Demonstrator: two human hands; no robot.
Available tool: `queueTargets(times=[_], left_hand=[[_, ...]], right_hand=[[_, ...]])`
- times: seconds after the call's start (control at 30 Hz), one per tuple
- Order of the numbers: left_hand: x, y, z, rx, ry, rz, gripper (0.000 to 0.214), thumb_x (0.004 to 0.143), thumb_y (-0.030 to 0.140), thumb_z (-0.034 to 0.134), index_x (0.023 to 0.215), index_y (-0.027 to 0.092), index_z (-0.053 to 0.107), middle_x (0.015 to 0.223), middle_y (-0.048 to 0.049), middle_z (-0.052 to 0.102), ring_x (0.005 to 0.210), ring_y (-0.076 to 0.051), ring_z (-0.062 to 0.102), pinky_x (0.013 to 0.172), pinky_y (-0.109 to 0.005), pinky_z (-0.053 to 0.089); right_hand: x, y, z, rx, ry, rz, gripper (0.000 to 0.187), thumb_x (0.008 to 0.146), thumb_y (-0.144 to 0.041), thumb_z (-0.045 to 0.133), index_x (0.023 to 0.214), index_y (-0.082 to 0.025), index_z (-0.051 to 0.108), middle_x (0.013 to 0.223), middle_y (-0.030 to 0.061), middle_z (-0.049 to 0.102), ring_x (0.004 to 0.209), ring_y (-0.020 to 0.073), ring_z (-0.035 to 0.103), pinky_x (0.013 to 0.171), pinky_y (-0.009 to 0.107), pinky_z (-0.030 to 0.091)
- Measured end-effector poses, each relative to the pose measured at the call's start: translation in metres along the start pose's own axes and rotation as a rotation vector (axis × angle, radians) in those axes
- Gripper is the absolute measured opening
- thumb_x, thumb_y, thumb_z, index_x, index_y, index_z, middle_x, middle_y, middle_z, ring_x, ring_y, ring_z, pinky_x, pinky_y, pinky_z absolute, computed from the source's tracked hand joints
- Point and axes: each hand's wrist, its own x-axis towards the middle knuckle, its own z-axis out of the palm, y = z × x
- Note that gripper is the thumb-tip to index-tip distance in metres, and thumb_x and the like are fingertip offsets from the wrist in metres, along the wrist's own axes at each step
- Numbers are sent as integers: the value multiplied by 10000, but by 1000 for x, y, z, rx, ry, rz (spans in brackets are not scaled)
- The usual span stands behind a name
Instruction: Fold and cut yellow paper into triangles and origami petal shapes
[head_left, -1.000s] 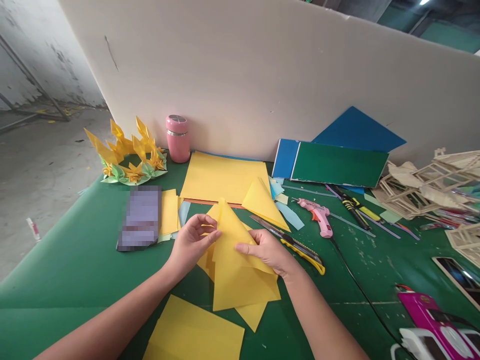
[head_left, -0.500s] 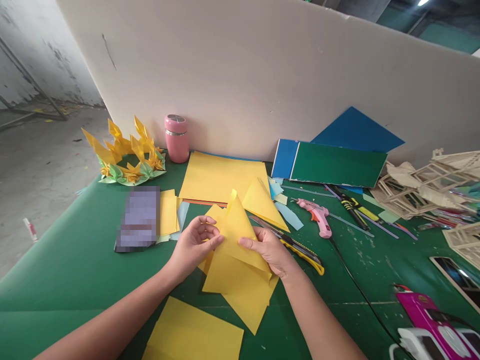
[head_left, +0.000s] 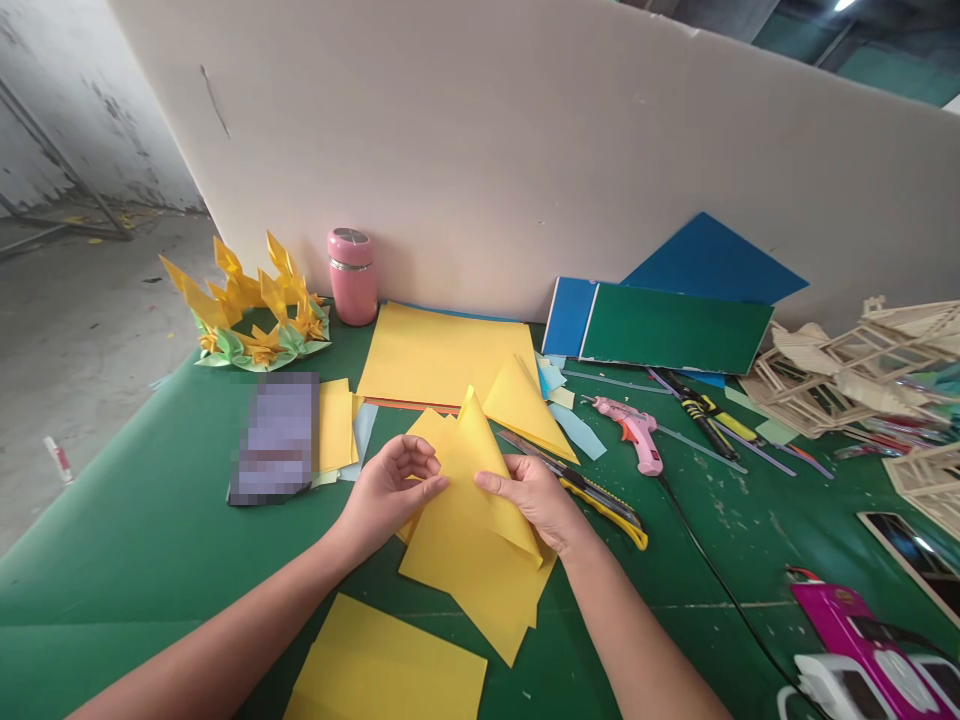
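Note:
A yellow sheet of paper (head_left: pixel 442 548) is between my hands, its upper right part folded over into a pointed, curved flap. My right hand (head_left: pixel 538 497) grips the flap's right side, thumb on top and fingers behind. At the sheet's left edge, my left hand (head_left: pixel 395 492) has curled fingers and its thumb tip on the paper; the pinch is partly hidden. More yellow paper lies beneath the held sheet. Just beyond my right hand are a folded yellow paper triangle (head_left: pixel 529 408) and a yellow-handled utility knife (head_left: pixel 604 502).
A paper crown (head_left: pixel 262 325), a pink flask (head_left: pixel 352 278) and a yellow stack (head_left: pixel 442 350) stand or lie at the back. Rightward are a pink glue gun (head_left: pixel 634 435) with its cord, boards (head_left: pixel 675 328) and wooden stick models (head_left: pixel 840 360). A yellow sheet (head_left: pixel 390 660) lies in front.
The folded flap has rolled further to the right, showing more of the sheet beneath. My left thumb and fingers stay near the same edge; my right hand barely moved.

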Motion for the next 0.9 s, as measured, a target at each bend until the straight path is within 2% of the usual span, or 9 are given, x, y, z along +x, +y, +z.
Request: queueTargets(times=[0.47, 0.73, 0.8, 0.9], left_hand=[[0, -1, 0, 21, -14, 56, 287, 593, 302, 783, 752, 197, 568, 731, 4, 600, 705, -138, 590, 641, -257, 526], [0, -8, -5, 221, -25, 118, 188, 662, 326, 719, 822, 229, 736, 869, -50, 697, 729, -176, 638, 661, -281, 567], [-1, -8, -5, 310, -8, 179, 167, 683, 302, 694, 829, 240, 747, 892, -54, 704, 709, -178, 647, 648, -282, 573], [-2, -10, -6, 433, 3, 259, 151, 712, 268, 662, 834, 245, 748, 911, -57, 696, 662, -164, 648, 615, -267, 574]], right_hand=[[1, 3, 0, 1, 9, -7, 428, 520, -407, 856, 852, -170, 725, 789, 50, 752, 724, 261, 706, 736, 376, 546], [1, 6, 2, -57, -9, -36, 448, 597, -421, 813, 944, -170, 681, 861, 66, 741, 778, 266, 701, 774, 400, 541], [1, 8, 4, -158, 29, -144, 487, 655, -431, 766, 1050, -182, 628, 969, 85, 721, 858, 271, 689, 800, 414, 539], [-2, 8, 7, -490, 210, -489, 511, 748, -375, 688, 1208, -217, 531, 1208, 112, 621, 1054, 270, 615, 899, 438, 504]])
